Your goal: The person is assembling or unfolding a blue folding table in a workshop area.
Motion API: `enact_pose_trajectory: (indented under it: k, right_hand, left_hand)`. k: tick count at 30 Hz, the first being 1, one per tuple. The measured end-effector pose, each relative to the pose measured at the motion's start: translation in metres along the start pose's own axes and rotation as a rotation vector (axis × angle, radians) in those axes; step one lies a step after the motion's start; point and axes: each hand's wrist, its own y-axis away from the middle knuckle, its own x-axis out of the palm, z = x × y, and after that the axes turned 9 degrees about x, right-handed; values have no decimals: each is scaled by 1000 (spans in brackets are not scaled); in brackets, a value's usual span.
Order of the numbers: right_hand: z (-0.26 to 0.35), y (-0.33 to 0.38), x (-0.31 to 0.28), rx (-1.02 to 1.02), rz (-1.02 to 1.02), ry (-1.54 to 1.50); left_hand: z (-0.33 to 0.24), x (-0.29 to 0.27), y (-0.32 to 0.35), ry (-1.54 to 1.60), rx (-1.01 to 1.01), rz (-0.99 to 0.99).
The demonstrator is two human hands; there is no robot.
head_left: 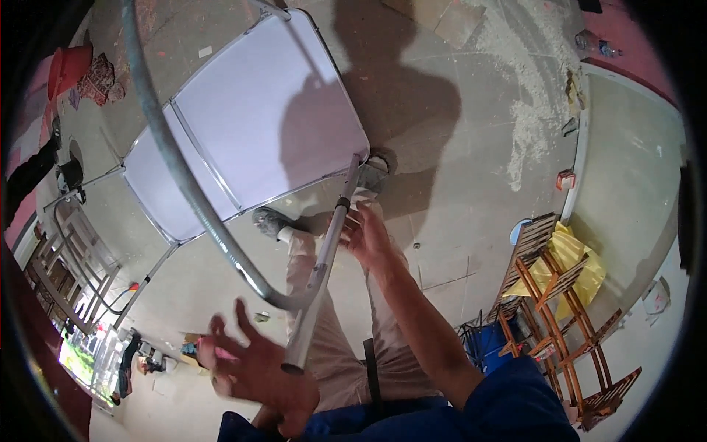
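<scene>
A pale lilac panel (243, 110) with a metal rim lies on the floor in front of me. From its near right corner a straight metal leg (324, 258) rises toward me, its hollow end nearest. A bent grey tube (184, 173) arches over the panel and meets this leg near its top. My left hand (258, 361), slightly blurred, is held with fingers spread just left of the leg's end and grips nothing. Right beside the leg's middle is my right hand (368, 239), its fingers bent loosely and apart; whether they touch the leg is unclear.
My shoes (271, 221) stand at the panel's near edge. To the right are wooden folding racks (563, 309) with yellow plastic sheeting (571, 258) and a blue bucket (493, 342). A red basin (70, 70) sits far left; pale powder (523, 125) streaks the floor.
</scene>
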Motion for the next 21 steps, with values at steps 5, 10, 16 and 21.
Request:
enact_pose_trajectory:
  k: [5, 10, 16, 21]
  right_hand:
    - [10, -31, 9, 15, 62, -38]
    - [39, -37, 21, 65, -200, 550]
    - [74, -59, 23, 68, -245, 792]
    - [83, -71, 23, -22, -283, 969]
  left_hand:
    - [-28, 12, -34, -101, -105, 603]
    - [-16, 22, -31, -117, -119, 637]
    - [2, 31, -36, 56, -81, 667]
    - [7, 38, -36, 148, -75, 709]
